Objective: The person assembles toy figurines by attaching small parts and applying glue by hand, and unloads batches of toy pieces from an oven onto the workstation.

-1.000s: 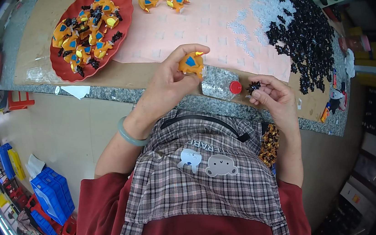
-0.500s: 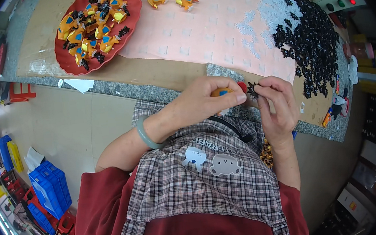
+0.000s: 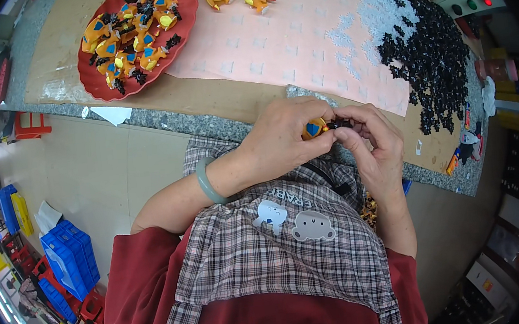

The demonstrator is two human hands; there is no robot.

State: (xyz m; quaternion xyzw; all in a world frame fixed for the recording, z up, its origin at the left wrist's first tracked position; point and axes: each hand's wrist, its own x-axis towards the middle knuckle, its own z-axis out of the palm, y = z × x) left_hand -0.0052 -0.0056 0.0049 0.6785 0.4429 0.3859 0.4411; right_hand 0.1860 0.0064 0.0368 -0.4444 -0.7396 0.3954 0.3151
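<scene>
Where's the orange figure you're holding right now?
In the head view, just right of centre, the orange figure sits in the left hand, next to the black piece in the right hand.

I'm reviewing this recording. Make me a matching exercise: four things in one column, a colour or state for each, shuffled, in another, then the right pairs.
Things:
1. Left hand
2. Right hand
3. Scalloped plate
4. Bracelet

Colours or states:
A. Red
B. Holding a partly hidden black piece
C. Pale green
D. Holding an orange figure

Right pairs: 1-D, 2-B, 3-A, 4-C
</scene>
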